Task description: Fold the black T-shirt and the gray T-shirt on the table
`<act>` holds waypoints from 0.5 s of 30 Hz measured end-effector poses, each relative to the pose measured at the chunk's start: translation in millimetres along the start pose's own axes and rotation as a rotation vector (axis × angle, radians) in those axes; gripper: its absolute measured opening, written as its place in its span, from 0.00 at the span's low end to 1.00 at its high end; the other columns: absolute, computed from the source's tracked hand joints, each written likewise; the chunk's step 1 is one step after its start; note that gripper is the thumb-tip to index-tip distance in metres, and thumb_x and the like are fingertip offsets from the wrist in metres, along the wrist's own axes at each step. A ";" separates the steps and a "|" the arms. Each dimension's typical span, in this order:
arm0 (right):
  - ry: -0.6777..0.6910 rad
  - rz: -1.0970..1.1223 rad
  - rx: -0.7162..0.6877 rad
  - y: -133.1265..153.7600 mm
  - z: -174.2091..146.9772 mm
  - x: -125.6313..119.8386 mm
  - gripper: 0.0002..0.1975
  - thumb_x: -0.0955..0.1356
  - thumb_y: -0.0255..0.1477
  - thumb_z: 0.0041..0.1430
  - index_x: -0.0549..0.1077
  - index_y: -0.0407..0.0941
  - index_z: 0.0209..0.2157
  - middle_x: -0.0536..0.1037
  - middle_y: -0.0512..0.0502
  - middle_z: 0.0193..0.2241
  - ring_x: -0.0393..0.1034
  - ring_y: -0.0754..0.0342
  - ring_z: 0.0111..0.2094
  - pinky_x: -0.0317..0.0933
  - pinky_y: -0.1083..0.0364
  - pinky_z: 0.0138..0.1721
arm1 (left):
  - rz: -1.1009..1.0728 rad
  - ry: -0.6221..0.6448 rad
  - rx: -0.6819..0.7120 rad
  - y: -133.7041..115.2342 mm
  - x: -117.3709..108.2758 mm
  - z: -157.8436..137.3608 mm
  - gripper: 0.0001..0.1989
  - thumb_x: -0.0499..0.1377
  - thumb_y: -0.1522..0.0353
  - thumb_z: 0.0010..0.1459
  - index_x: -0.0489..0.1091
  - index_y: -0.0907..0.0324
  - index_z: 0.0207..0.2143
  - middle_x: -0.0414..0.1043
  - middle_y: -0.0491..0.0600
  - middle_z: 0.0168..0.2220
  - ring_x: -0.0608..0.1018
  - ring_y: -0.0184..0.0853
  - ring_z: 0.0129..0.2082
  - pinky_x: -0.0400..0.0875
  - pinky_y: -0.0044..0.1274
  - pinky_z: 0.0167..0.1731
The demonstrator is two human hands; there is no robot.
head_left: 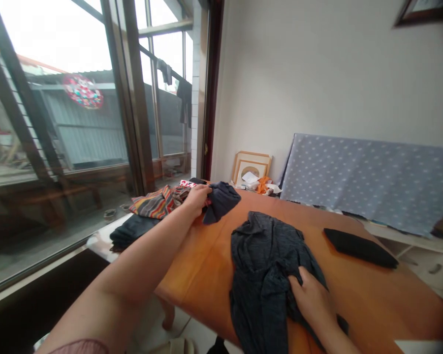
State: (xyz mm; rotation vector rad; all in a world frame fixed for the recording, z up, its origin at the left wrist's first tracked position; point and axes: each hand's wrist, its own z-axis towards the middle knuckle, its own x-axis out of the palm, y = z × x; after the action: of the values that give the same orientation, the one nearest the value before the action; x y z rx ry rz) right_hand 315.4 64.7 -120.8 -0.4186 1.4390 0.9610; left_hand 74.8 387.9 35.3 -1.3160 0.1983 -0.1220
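head view: from my remote post i look down on an orange-brown wooden table (197,253), with two bare hands in sight.
left hand: i see the left hand (198,197) stretched out toward the table's far left part, fingers gripping the edge of a bundled navy-blue cloth garment (224,196); i cannot tell whether the bundle touches the wood.
right hand: i have the right hand (315,297) pinching a dark grey crinkled fabric garment (260,250) between thumb and forefinger; the other fingertips are hidden from me.
grey garment: it lies loose and rumpled on the table, reaching down to the near edge.
clothes pile: left of the navy bundle, a red, yellow and grey striped cloth (153,202) lies just beyond a dark folded cloth stack (133,231), which rests on a smooth white surface (99,239).
black cloth: i make out a flat folded black cloth (360,248) at the table's right, apart from the grey garment.
behind: a blue-grey white-dotted cloth cover (369,179) hangs past the table, near pale wooden picture frames (249,165).
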 end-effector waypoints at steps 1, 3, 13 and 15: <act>0.009 0.004 0.006 -0.5 0.4 0.0 0.16 0.58 0.39 0.65 0.71 0.47 0.44 0.79 0.40 0.46 0.75 0.44 0.45 0.60 0.53 0.39 | -0.039 -0.049 0.002 -13.5 -14.8 5.6 0.07 0.59 0.67 0.59 0.70 0.60 0.39 0.70 0.46 0.29 0.72 0.25 0.21 0.72 0.20 0.25; 0.025 0.008 0.015 -1.4 1.2 0.1 0.17 0.57 0.40 0.65 0.71 0.48 0.44 0.79 0.40 0.46 0.75 0.43 0.44 0.60 0.52 0.38 | -0.088 -0.153 0.003 -36.7 -45.5 16.4 0.09 0.58 0.67 0.60 0.69 0.60 0.43 0.70 0.46 0.30 0.72 0.24 0.22 0.72 0.19 0.26; 0.033 0.000 0.006 -17.9 11.6 15.3 0.24 0.57 0.45 0.63 0.70 0.47 0.51 0.77 0.35 0.51 0.75 0.38 0.46 0.64 0.48 0.42 | 0.103 -0.304 -0.298 -4.7 -131.7 0.2 0.19 0.59 0.62 0.65 0.68 0.61 0.55 0.71 0.54 0.52 0.77 0.39 0.47 0.76 0.36 0.45; 0.038 0.015 0.000 -21.0 14.4 18.0 0.25 0.57 0.45 0.63 0.70 0.46 0.52 0.77 0.34 0.53 0.75 0.37 0.48 0.64 0.48 0.42 | 0.190 -0.274 -0.282 11.3 -131.9 -10.3 0.19 0.59 0.61 0.65 0.68 0.61 0.55 0.70 0.54 0.53 0.76 0.40 0.48 0.75 0.37 0.46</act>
State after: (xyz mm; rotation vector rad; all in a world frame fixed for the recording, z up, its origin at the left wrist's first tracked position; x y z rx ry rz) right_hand 337.9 68.8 -142.0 -0.4292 1.4785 0.9696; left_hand -56.5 407.4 31.8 -1.5696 0.1075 0.2552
